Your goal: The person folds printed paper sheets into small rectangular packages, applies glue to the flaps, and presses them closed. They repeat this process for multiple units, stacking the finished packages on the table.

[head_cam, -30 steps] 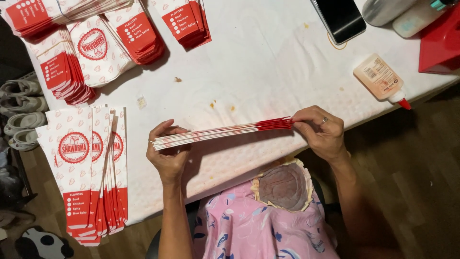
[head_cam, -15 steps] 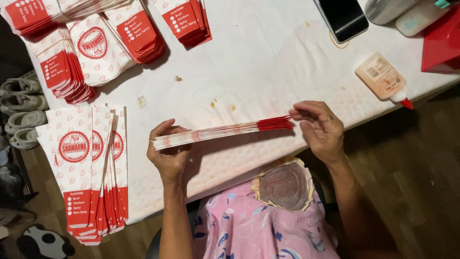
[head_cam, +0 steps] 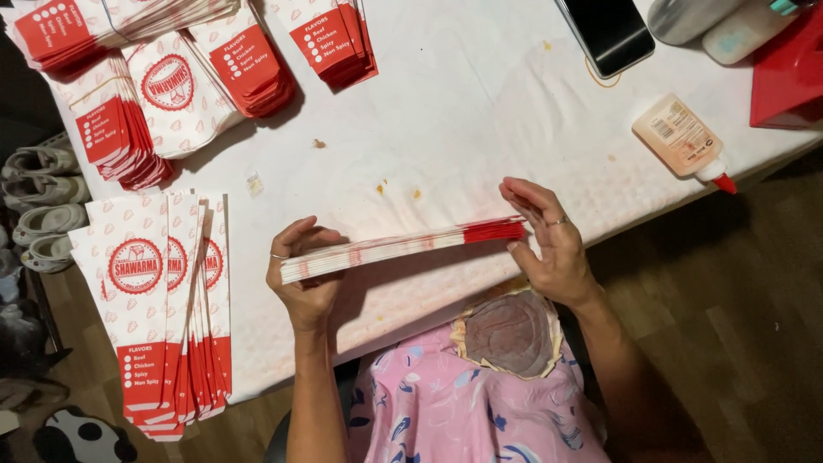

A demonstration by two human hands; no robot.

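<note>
Stack of flat paper sleeves (head_cam: pixel 403 247), white with red print, held edge-on at centre frame, just above the worktop (head_cam: pixel 480 111). Long axis runs nearly left to right, tilted slightly: left end lower, right end higher. The red-banded ends point right; the white ends point left. Left hand (head_cam: pixel 304 274) caps the lower left end, thumb over the top of the stack and fingers curled beneath, grip pressed onto the stack's end. Right hand (head_cam: pixel 553 244) stands at the upper right end, palm flat against the red ends, fingers spread and extended rather than wrapped; a ring shows on one finger. Both hands press the stack between them, end to end. Below the stack, at bottom centre, the person's lap in a pink patterned garment (head_cam: pixel 463 411). Lower left of the frame: a fanned pile of the same sleeves (head_cam: pixel 159 300) lying flat, round red emblem up, red bands toward the bottom edge, overhanging the worktop's near side. Upper left: several more bundles of sleeves (head_cam: pixel 180 69), some banded, overlapping each other. Upper right: a dark phone (head_cam: pixel 609 30) lying face up, and below it to the right a glue bottle (head_cam: pixel 681 141) on its side, red tip pointing lower right. White cloth on the worktop bears small brown spots near centre. Shoes (head_cam: pixel 39 197) sit on the floor at the left edge.
</note>
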